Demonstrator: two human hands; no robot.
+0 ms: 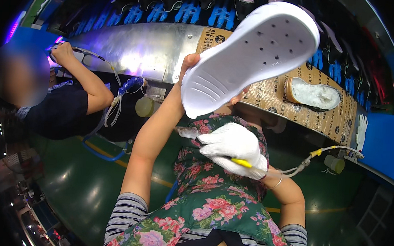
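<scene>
One white sole [250, 58] in left hand [189, 70]; gloved right hand [231, 147] grips yellow-tipped tool [241, 162].

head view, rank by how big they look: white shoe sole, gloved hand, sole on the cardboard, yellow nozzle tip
1. white shoe sole, though nearest the camera
2. gloved right hand
3. sole on the cardboard, farther away, so unsure against the hand
4. yellow nozzle tip
</scene>
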